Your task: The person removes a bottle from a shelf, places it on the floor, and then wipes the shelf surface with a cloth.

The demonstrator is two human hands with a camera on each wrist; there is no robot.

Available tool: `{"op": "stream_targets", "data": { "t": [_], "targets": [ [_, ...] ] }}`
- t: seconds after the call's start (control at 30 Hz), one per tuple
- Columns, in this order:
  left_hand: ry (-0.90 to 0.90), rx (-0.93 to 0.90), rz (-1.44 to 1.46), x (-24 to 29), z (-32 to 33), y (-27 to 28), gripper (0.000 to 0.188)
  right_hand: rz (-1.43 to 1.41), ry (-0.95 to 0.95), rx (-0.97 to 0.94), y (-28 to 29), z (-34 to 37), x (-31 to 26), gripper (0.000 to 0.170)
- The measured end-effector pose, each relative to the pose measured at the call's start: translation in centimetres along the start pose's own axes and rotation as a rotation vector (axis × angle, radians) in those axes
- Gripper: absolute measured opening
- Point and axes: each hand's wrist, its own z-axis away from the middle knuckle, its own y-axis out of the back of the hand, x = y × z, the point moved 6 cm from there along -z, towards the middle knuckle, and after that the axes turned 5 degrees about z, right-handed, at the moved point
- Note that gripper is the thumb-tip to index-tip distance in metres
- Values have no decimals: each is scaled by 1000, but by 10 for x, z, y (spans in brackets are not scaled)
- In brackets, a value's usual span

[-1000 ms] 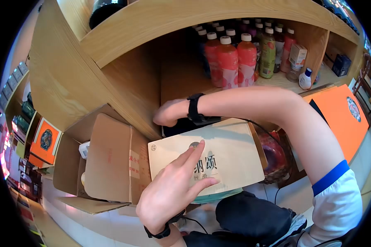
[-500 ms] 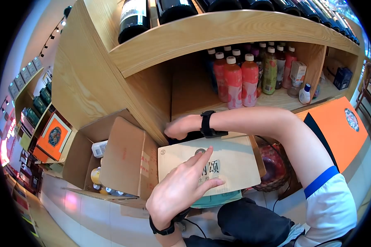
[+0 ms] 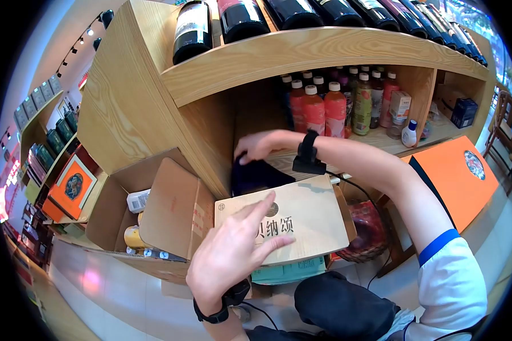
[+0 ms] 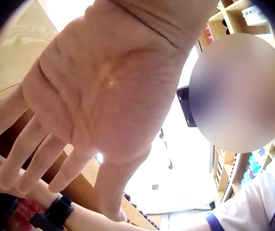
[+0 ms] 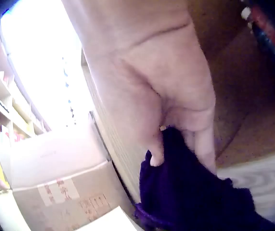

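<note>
My right hand pinches a dark purple cloth at the left end of the lower shelf. In the right wrist view, the bunched cloth hangs down from between thumb and fingers. My left hand, its fingers extended, lies over the top of a tan cardboard box with dark printed characters. The left palm faces its wrist camera, fingers spread. A pale green package shows beneath the tan box.
Left of the tan box, an open carton contains bottles. Pink drink bottles fill the lower shelf, below a row of dark wine bottles. At the right are an orange box and a woven basket.
The right hand has risen from low behind the tan box, bringing the purple cloth up into view. The left hand remains over the box. The head view has tilted upward.
</note>
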Motion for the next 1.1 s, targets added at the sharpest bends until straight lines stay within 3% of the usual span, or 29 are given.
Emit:
{"op": "stream_targets", "data": {
  "t": [0.1,0.17,0.27,0.3,0.37,0.4,0.63,0.73,0.9,0.93,1.0,1.03,1.07,1.1],
  "targets": [
    [62,131,-73,4,-1,10,74,-385,-164,221,32,37,-3,40],
    [47,166,-38,2,-4,11,72,-443,-187,316,44,55,-9,43],
    [43,366,-54,-8,-5,20,68,-989,-132,427,57,79,-23,53],
    [43,370,-52,-8,-5,23,68,-985,-133,425,59,85,-25,53],
    [105,531,-66,-12,0,34,67,-1227,36,325,60,94,-41,46],
    [60,604,-89,-15,3,37,70,-1259,21,320,58,101,-47,36],
    [113,735,-53,-18,14,49,85,-1327,137,216,47,125,-96,32],
    [29,717,-74,-11,13,51,86,-1280,181,287,48,141,-121,29],
    [-32,642,205,0,16,56,80,-1243,251,384,45,160,-153,28],
    [-41,679,289,-1,18,57,67,-1247,249,382,44,163,-156,28],
    [-24,673,296,2,22,60,58,-1001,213,516,49,173,-159,33],
    [-8,666,302,1,23,60,50,-1010,207,516,48,179,-163,33],
    [-41,699,286,1,25,61,35,-926,150,547,48,186,-167,36],
    [-34,690,287,-1,26,61,35,-843,95,578,47,192,-169,40]
  ]
}}
